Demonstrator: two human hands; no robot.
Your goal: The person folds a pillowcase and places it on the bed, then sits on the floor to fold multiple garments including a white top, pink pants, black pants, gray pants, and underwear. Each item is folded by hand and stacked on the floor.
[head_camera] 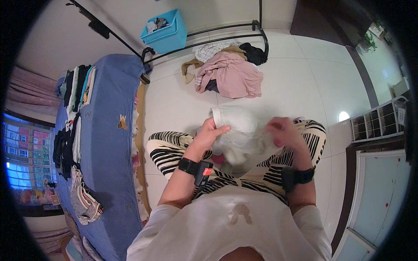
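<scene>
My left hand (210, 133) grips the banded edge of a white mesh item (240, 120), perhaps a laundry bag, with the thumb on top of it. Its mesh spreads over my lap between my crossed legs. Thin whitish fabric (236, 153) bunches below it, and I cannot tell whether it is part of the same piece. My right hand (285, 130) is blurred beside the mesh's right side, fingers curled. Whether those fingers hold any fabric is unclear.
Ahead on the tiled floor lies a clothes pile with a pink garment (235, 76). A blue basket (168, 32) rests by a black metal rack (205, 42). Folded clothes (78, 84) line the blue-covered bed (111, 130) at left. A white wire rack (375, 120) stands right.
</scene>
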